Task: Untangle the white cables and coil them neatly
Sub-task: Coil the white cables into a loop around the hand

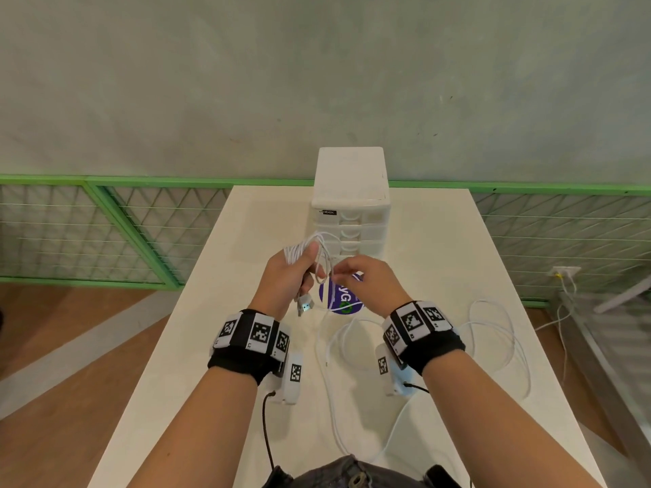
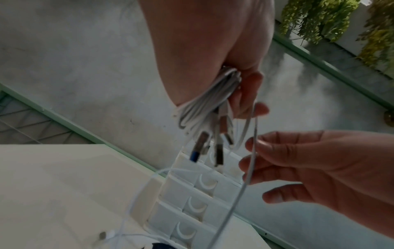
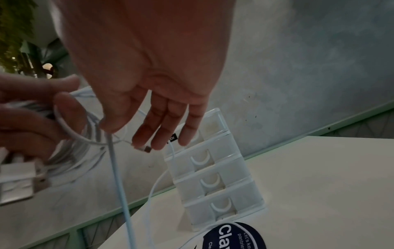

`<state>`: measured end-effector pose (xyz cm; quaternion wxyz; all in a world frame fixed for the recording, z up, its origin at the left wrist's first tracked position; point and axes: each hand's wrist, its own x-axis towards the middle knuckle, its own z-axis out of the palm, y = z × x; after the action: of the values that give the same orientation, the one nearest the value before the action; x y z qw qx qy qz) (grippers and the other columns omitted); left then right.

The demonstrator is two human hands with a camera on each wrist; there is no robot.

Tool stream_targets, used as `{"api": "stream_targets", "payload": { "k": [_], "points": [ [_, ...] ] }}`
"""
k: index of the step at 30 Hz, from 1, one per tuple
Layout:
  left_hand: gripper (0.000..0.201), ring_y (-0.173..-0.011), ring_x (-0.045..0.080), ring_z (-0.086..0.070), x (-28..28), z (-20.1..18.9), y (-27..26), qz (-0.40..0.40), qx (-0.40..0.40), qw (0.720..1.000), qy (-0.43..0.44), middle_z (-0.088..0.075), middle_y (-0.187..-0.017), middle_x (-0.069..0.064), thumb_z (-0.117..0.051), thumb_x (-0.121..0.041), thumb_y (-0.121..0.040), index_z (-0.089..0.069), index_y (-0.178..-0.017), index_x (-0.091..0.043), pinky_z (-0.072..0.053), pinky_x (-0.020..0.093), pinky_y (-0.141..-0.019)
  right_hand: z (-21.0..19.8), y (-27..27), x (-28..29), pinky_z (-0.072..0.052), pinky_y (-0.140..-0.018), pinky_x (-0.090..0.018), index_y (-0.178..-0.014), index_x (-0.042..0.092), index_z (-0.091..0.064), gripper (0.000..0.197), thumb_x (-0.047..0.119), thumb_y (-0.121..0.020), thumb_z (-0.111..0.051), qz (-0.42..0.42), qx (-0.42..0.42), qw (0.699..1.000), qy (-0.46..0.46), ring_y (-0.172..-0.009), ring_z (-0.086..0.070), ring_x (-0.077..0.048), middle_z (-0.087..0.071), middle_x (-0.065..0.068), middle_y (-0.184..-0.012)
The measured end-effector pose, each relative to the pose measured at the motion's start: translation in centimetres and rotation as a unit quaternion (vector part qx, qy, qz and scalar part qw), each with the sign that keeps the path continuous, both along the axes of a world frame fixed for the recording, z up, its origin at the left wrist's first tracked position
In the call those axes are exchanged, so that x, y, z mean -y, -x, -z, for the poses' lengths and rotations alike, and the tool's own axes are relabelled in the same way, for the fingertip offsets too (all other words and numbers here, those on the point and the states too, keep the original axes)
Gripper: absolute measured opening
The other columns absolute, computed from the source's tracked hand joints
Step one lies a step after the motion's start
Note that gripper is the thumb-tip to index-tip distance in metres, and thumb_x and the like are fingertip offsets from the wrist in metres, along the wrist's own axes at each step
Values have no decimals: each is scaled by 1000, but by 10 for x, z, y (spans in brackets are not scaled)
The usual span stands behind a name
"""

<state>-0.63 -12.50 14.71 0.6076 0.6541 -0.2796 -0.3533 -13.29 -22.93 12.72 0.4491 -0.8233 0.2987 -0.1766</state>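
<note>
My left hand (image 1: 310,262) is raised above the table and grips a coiled bundle of white cables (image 1: 304,250). A USB plug (image 1: 305,306) hangs below the fist. In the left wrist view several plugs (image 2: 198,150) dangle from the bundle (image 2: 204,104). One loose strand (image 2: 252,151) drops from the bundle and runs across the fingertips of my right hand (image 1: 347,272). The right fingers (image 3: 160,134) are fairly straight and the thumb stands apart. A small connector (image 3: 146,149) hangs by those fingertips. More white cable (image 1: 507,332) lies in loops on the table, right of my right wrist.
A white mini drawer unit (image 1: 352,191) stands at the far middle of the white table (image 1: 440,258), just behind my hands. A round dark-blue sticker (image 1: 340,297) lies in front of it. Green mesh fencing and a grey wall are beyond the table.
</note>
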Motion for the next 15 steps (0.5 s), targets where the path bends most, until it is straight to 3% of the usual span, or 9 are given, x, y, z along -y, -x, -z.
{"api": "stream_targets", "payload": {
  "k": [3,5,7,9,11,13,15],
  "points": [
    [26,-38,10,-31,-1,0,-6,-24,24,999,-10,-74,-83,12,-57,-33,-94,-61,-83,-10,-28,19,-37,2,2,6,-46,-75,-22,-91,15,-60,8,20,-91,-55,27,28,999,-19,-81,-62,-17,-69,-2,-86],
    [28,-36,9,-31,-3,2,-11,-55,44,997,-23,-75,-84,11,-62,-33,-91,-60,-80,-7,-29,17,-37,1,6,13,-47,-72,-31,-91,14,-53,9,21,-94,-48,53,44,998,-12,-72,-61,-20,-65,-2,-74],
    [31,-37,10,-34,-4,5,-15,-81,71,994,-30,-72,-75,11,-68,-32,-87,-56,-64,-14,-31,20,-40,-2,12,20,-42,-62,-26,-91,17,-52,7,21,-95,-48,83,54,995,23,-61,-51,-15,-53,4,-65],
    [34,-40,11,-36,-5,5,-17,-87,77,993,-36,-59,-61,8,-72,-31,-83,-51,-60,-17,-32,22,-44,-6,16,25,-37,-58,-19,-93,20,-56,6,22,-94,-50,100,73,992,34,-59,-43,-8,-48,8,-65],
    [34,-41,11,-34,-4,2,-14,-82,42,995,-29,-46,-55,2,-73,-33,-82,-50,-64,-16,-30,21,-44,-9,17,26,-40,-64,-17,-94,23,-62,8,24,-92,-54,95,99,990,28,-66,-49,-8,-56,10,-74],
    [32,-41,10,-31,-1,-1,-9,-79,-1,997,-17,-41,-53,-1,-69,-37,-85,-52,-71,-13,-28,19,-41,-10,14,24,-45,-73,-23,-93,26,-68,9,26,-89,-60,90,132,987,28,-78,-56,-16,-65,3,-86],
    [29,-41,9,-30,2,-5,-3,-77,-20,997,-4,-40,-49,-4,-65,-34,-88,-57,-72,-11,-26,17,-39,-12,11,22,-44,-74,-26,-92,26,-71,10,27,-87,-63,80,140,985,58,-78,-56,-18,-64,-2,-84]
  ]
}}
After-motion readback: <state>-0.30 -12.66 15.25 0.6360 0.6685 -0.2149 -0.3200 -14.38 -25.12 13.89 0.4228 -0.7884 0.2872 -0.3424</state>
